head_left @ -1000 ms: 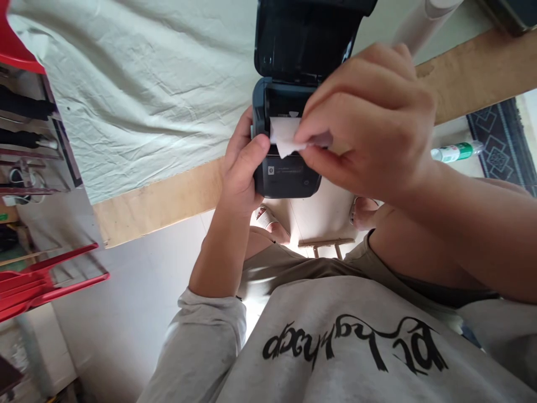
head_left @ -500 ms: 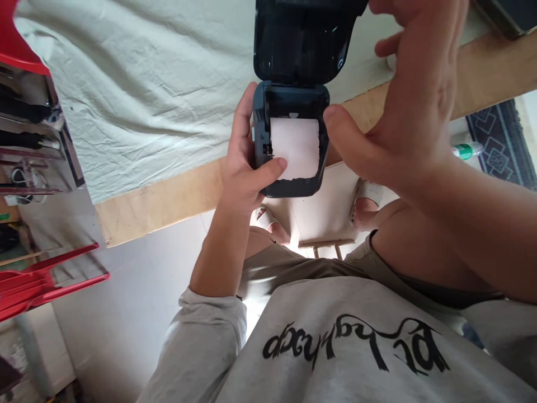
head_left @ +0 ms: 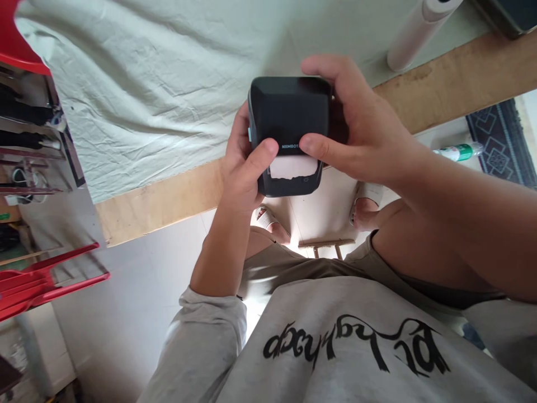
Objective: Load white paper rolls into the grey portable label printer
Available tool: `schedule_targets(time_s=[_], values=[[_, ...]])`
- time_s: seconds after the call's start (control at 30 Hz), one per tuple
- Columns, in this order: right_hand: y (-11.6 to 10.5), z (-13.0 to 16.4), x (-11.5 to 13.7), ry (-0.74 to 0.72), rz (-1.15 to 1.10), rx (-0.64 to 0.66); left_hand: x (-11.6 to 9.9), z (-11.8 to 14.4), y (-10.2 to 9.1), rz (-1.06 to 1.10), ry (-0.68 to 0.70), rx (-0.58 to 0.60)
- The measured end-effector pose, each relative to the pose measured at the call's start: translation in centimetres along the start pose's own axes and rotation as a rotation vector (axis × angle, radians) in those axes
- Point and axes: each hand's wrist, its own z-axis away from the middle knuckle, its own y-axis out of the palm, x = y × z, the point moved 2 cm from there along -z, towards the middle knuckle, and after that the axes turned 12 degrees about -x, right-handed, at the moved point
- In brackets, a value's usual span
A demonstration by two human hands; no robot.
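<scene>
A dark label printer [head_left: 291, 115] marked NIIMBOT is held above the near edge of the table, its lid down. White label paper [head_left: 293, 167] sticks out below the lid, with an uneven front edge. My left hand [head_left: 248, 159] grips the printer's left side, thumb on the lid's front corner and fingers behind, partly hidden. On the right side, my right hand [head_left: 356, 123] is closed around the printer, its thumb pressing the lid beside the lettering. The paper roll inside is covered by the lid.
A pale cloth [head_left: 146, 95] covers the table, whose wooden edge [head_left: 168, 204] runs below it. A white cylinder [head_left: 419, 33] stands at the back right near a dark object [head_left: 512, 17]. A bottle [head_left: 459, 151] lies by a patterned mat [head_left: 499, 145]. Red plastic furniture [head_left: 50, 280] is at left.
The printer's lid has swung down from open to closed over the paper. My right hand has moved left from beside the raised lid onto the printer. My left hand keeps its hold.
</scene>
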Motion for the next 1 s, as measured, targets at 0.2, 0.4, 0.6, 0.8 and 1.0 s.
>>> schedule_targets(time_s=[0.2,0.4,0.6,0.8,1.0], values=[[0.1,-0.2,0.0,0.065,-0.068,0.022,-0.1,0.0,-0.2,-0.023,-0.119,-0.014],[-0.1,-0.2,-0.4,0.036,-0.107,0.022,-0.3,-0.4,-0.1,0.028,-0.149,-0.005],[-0.3,0.0,-0.6,-0.012,-0.165,0.054,-0.6,-0.5,-0.2,-0.018,-0.112,-0.085],[0.0,-0.3,-0.5,-0.098,-0.178,0.112,-0.4,-0.7,-0.7,0.047,-0.134,-0.106],[-1.7,-0.3,0.6,-0.056,0.124,-0.171,-0.2,-0.7,-0.3,0.034,-0.119,-0.077]])
